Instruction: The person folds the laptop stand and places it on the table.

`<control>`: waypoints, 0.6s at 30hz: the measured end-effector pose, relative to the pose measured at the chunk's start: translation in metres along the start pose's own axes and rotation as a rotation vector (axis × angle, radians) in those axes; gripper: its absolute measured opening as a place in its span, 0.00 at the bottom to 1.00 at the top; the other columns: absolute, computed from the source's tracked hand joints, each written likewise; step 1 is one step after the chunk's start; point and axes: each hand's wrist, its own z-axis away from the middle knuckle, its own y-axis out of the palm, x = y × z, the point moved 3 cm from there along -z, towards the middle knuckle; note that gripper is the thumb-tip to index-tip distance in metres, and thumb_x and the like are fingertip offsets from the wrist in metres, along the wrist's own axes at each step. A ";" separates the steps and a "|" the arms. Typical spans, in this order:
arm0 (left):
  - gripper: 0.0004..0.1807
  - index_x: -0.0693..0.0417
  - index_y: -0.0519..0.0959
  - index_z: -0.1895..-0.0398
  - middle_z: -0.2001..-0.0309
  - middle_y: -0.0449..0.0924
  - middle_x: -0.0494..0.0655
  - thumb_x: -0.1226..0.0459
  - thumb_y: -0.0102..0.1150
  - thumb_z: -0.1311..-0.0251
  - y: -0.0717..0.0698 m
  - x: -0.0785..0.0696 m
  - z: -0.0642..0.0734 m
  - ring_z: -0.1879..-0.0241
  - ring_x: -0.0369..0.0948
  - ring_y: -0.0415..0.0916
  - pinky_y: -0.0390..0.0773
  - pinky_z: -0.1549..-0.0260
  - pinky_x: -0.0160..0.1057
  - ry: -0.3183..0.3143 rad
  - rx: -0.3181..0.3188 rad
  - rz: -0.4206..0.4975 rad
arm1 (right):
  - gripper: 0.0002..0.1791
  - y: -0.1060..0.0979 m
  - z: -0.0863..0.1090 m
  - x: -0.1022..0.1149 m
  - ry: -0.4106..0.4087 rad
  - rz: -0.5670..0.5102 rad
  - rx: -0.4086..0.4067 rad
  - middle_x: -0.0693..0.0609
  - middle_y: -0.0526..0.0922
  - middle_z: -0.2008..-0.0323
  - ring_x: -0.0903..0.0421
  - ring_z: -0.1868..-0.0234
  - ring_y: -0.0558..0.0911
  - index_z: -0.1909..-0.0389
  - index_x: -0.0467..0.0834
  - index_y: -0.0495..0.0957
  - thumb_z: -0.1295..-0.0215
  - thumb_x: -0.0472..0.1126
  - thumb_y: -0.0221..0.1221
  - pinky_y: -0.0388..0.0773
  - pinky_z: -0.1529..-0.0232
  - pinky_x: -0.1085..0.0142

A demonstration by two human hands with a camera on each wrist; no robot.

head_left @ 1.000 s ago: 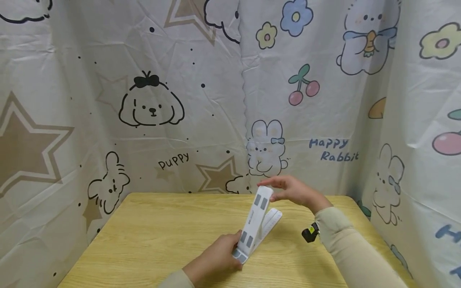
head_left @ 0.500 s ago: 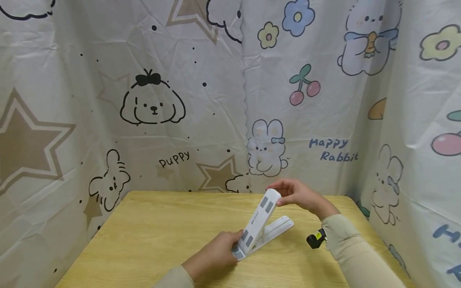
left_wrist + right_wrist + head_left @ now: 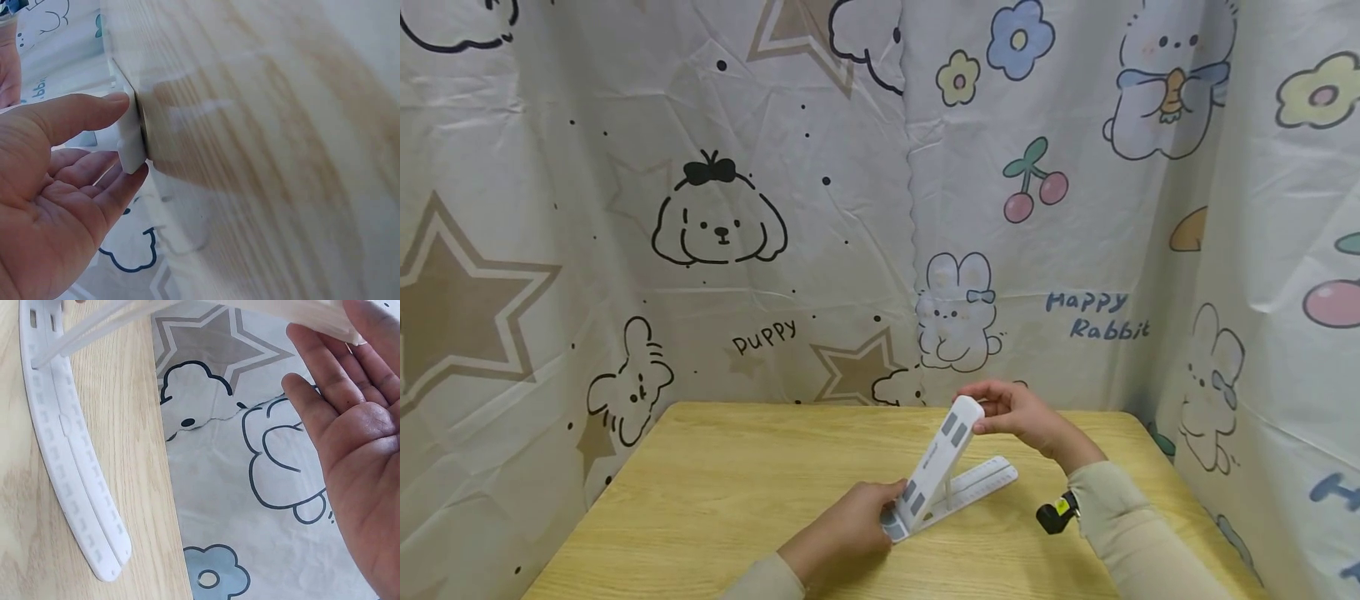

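Note:
A white folding laptop stand (image 3: 931, 461) with grey pads stands over the table, spread into a V. Its slotted lower arm (image 3: 981, 481) slopes low across the wood, and a thin strut (image 3: 106, 328) links it to the raised arm. My left hand (image 3: 853, 525) pinches the hinge end; in the left wrist view, the thumb lies on one side of the white end (image 3: 130, 150) and fingertips on the other. At the top of the raised arm, my right hand (image 3: 1022, 423) grips the tip between thumb and fingers. The right wrist view shows those fingers (image 3: 319, 369) curled at the end.
The wood-grain table (image 3: 715, 483) reaches back to a printed curtain (image 3: 850, 208) that hangs behind and along both sides. A small black camera (image 3: 1056, 513) sits at the right wrist.
The stand has opened wider: its lower arm has swung down and right toward the table. My right hand has moved slightly right and down with the raised arm's tip; the left hand keeps its hold.

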 end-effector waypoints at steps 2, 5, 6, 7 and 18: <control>0.52 0.56 0.69 0.26 0.36 0.80 0.50 0.78 0.77 0.63 -0.001 0.000 -0.001 0.44 0.38 0.80 0.82 0.46 0.36 -0.001 0.006 -0.005 | 0.32 0.001 0.002 0.000 0.005 -0.007 -0.013 0.41 0.83 0.44 0.53 0.50 0.87 0.35 0.31 0.72 0.39 0.33 0.71 0.86 0.48 0.59; 0.52 0.55 0.69 0.26 0.36 0.80 0.49 0.78 0.76 0.62 -0.002 0.002 -0.002 0.44 0.38 0.80 0.82 0.47 0.35 -0.001 0.019 -0.009 | 0.33 0.004 0.005 0.002 0.010 -0.022 -0.023 0.39 0.83 0.43 0.53 0.50 0.87 0.35 0.30 0.71 0.39 0.33 0.71 0.86 0.49 0.59; 0.52 0.55 0.69 0.26 0.36 0.80 0.49 0.78 0.76 0.61 -0.003 0.003 -0.003 0.44 0.38 0.80 0.82 0.47 0.35 0.003 0.022 -0.014 | 0.33 0.004 0.005 0.002 0.013 -0.028 -0.027 0.38 0.83 0.43 0.53 0.50 0.87 0.35 0.30 0.71 0.39 0.33 0.71 0.86 0.49 0.60; 0.51 0.55 0.69 0.26 0.36 0.80 0.49 0.79 0.75 0.61 -0.003 0.004 -0.003 0.45 0.37 0.80 0.82 0.48 0.35 0.006 0.025 -0.008 | 0.33 0.005 0.006 0.003 0.013 -0.033 -0.030 0.38 0.83 0.43 0.53 0.50 0.87 0.35 0.29 0.71 0.40 0.33 0.71 0.86 0.49 0.60; 0.49 0.48 0.68 0.24 0.37 0.81 0.45 0.79 0.72 0.53 -0.017 0.029 -0.009 0.47 0.34 0.77 0.79 0.59 0.29 0.059 0.097 -0.008 | 0.33 0.019 0.007 0.008 0.043 -0.013 -0.099 0.35 0.81 0.40 0.50 0.46 0.86 0.36 0.31 0.72 0.41 0.34 0.73 0.86 0.48 0.59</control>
